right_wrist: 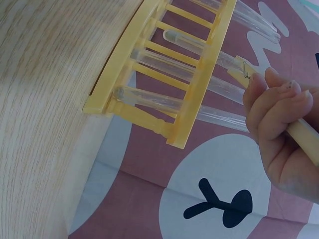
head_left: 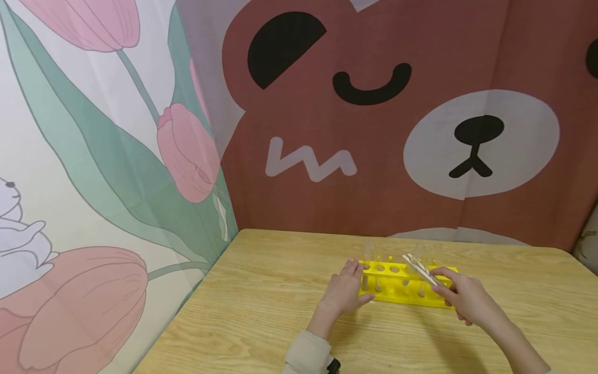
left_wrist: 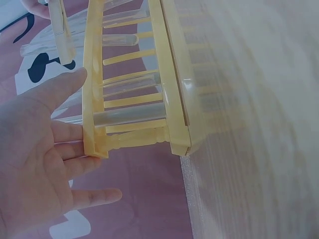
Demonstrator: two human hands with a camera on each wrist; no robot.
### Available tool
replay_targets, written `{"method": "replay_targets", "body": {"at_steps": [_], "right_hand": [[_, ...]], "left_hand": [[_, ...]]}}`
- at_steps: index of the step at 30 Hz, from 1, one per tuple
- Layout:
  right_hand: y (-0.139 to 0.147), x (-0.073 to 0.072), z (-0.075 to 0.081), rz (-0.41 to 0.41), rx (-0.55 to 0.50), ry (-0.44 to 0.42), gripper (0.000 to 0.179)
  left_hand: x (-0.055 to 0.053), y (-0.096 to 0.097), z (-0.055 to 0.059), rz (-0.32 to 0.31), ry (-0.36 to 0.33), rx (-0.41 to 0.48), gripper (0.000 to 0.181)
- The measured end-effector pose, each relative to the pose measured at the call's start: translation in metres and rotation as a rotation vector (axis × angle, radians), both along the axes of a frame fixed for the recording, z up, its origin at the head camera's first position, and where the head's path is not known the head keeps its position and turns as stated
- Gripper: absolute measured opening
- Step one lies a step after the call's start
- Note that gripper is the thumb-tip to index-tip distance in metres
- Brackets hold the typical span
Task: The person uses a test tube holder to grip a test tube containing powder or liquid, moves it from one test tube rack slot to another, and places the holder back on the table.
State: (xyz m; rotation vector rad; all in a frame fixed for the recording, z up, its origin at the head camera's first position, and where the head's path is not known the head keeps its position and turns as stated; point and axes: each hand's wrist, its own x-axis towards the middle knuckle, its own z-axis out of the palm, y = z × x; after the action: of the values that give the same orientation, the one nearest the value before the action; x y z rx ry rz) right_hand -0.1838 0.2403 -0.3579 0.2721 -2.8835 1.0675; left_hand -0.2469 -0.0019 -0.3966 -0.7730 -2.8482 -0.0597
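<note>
A yellow test tube rack (head_left: 397,299) stands on the table with several clear test tubes in it. At its left end rests my left hand (head_left: 340,292), fingers fairly straight and thumb spread toward the front; in the left wrist view the thumb tip touches the upper shelf. My right hand (head_left: 469,298) grips a wooden test tube holder (head_left: 422,271) above the rack's right half. The holder's head is at one test tube (right_wrist: 192,45), whose rounded bottom hangs above the rack's base, higher than the neighbouring tube (right_wrist: 149,98). Fingers partly hide the holder in the right wrist view.
The wood-grain table (head_left: 243,301) reaches back to a hanging cloth (head_left: 299,208) with a brown bear print. Another cloth (head_left: 117,218), printed with tulips, hangs along the left side. Upright tubes stick up above the rack's upper shelf at both ends.
</note>
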Motion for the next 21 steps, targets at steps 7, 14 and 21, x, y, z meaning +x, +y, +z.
{"method": "replay_targets", "body": {"at_steps": [7,14,21], "right_hand": [[-0.0011,0.0004,0.0002,-0.003,-0.007,0.005,0.037],[-0.0014,0.0002,0.0006,-0.002,-0.007,0.005,0.037],[-0.001,-0.0001,0.0003,-0.002,0.001,0.003,0.038]], "left_hand": [[-0.0009,0.0003,-0.0004,-0.002,0.0,0.002,0.073],[-0.0003,0.0003,0.0009,-0.002,-0.009,0.008,0.073],[-0.0003,0.0006,0.0012,0.003,-0.014,0.006,0.073]]}}
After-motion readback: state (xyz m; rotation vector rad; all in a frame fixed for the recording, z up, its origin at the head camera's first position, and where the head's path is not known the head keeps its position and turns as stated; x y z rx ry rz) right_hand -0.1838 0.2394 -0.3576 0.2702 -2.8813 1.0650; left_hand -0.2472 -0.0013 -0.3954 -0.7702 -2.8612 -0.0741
